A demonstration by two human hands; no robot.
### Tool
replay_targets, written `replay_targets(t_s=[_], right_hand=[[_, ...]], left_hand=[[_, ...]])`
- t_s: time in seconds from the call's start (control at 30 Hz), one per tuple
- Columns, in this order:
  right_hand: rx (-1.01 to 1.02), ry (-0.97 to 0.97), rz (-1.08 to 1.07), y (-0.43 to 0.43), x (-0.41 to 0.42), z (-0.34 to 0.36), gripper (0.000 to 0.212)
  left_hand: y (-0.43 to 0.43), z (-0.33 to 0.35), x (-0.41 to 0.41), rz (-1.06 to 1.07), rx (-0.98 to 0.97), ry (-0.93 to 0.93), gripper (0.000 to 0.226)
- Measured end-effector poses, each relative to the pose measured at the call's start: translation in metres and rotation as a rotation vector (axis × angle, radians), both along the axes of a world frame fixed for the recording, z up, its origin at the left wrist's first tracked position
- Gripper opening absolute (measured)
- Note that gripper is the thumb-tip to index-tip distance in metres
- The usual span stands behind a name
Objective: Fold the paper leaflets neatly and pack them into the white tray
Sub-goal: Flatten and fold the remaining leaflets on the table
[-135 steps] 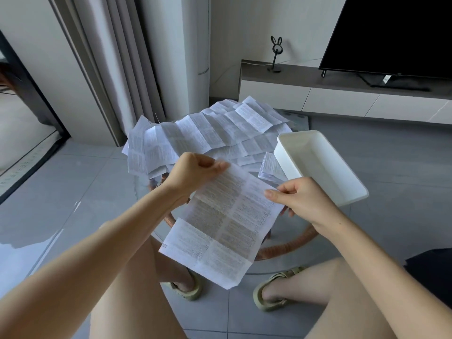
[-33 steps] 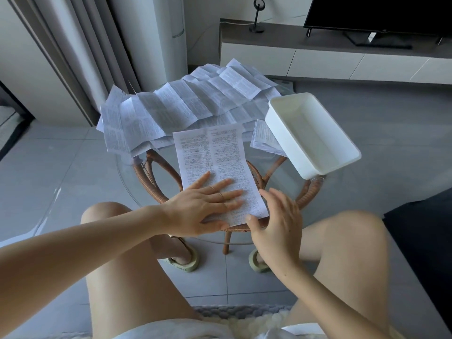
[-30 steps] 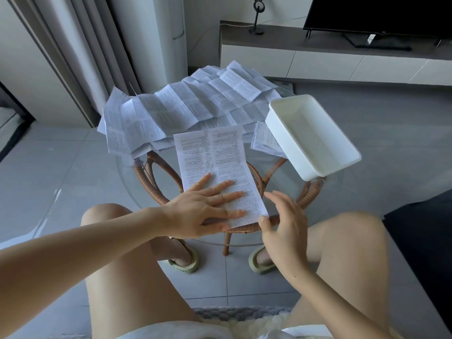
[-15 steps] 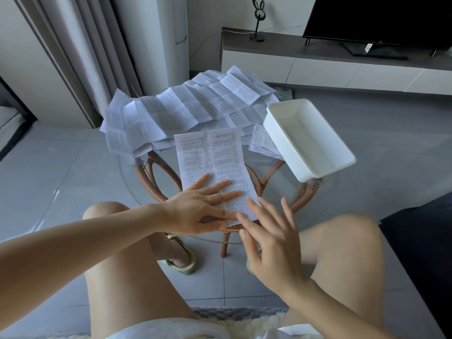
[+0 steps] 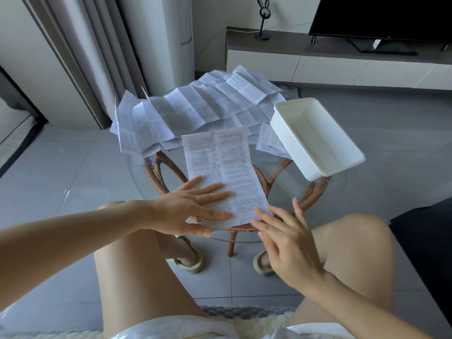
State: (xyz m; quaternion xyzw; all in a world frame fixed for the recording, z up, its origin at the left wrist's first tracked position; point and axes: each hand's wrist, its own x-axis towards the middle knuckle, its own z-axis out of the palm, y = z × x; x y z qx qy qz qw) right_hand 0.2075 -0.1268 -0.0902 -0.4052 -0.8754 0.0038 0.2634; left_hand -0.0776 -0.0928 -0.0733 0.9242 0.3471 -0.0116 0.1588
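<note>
Paper lies flat under my left hand: a folded leaflet on the glass tabletop, its long side running away from me. My left fingers are straight and spread, pressing down the near end of the sheet. My right hand is just beside the near right corner. Its fingers are straight and a little apart, blurred, so I cannot tell whether the tips touch the paper. The white tray sits at the right side of the tabletop, apart from the sheet. A smaller leaflet is tucked against its left wall. A pile of creased leaflets covers the far side of the tabletop.
</note>
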Motion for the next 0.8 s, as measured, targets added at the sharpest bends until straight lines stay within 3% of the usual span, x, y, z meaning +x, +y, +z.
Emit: replay_targets(t_s=[0.17, 0.37, 0.47, 0.57, 0.63, 0.73, 0.8], right_hand=[[0.061, 0.038, 0.011, 0.007, 0.012, 0.004, 0.035], [0.052, -0.335, 0.254, 0.011, 0.009, 0.008, 0.069], [0.145, -0.253, 0.283, 0.013, 0.011, 0.007, 0.047], [0.179, -0.127, 0.321, 0.014, 0.012, 0.009, 0.022], [0.156, -0.115, 0.326, 0.013, 0.013, 0.008, 0.016], [0.164, -0.109, 0.305, 0.009, 0.014, 0.007, 0.026], [0.157, -0.093, 0.331, 0.004, 0.016, 0.011, 0.027]], left_hand=[[-0.003, 0.002, 0.001, 0.015, 0.0, 0.012, 0.061], [-0.024, -0.003, 0.004, -0.013, 0.092, 0.04, 0.084], [-0.03, 0.001, 0.006, 0.013, 0.026, -0.135, 0.071], [-0.03, 0.01, 0.006, 0.175, -0.078, -0.374, 0.059], [-0.026, 0.013, 0.007, 0.246, 0.057, -0.395, 0.055], [-0.015, 0.011, 0.008, 0.248, 0.317, -0.328, 0.053], [-0.007, 0.009, 0.008, 0.298, 0.388, -0.287, 0.044]])
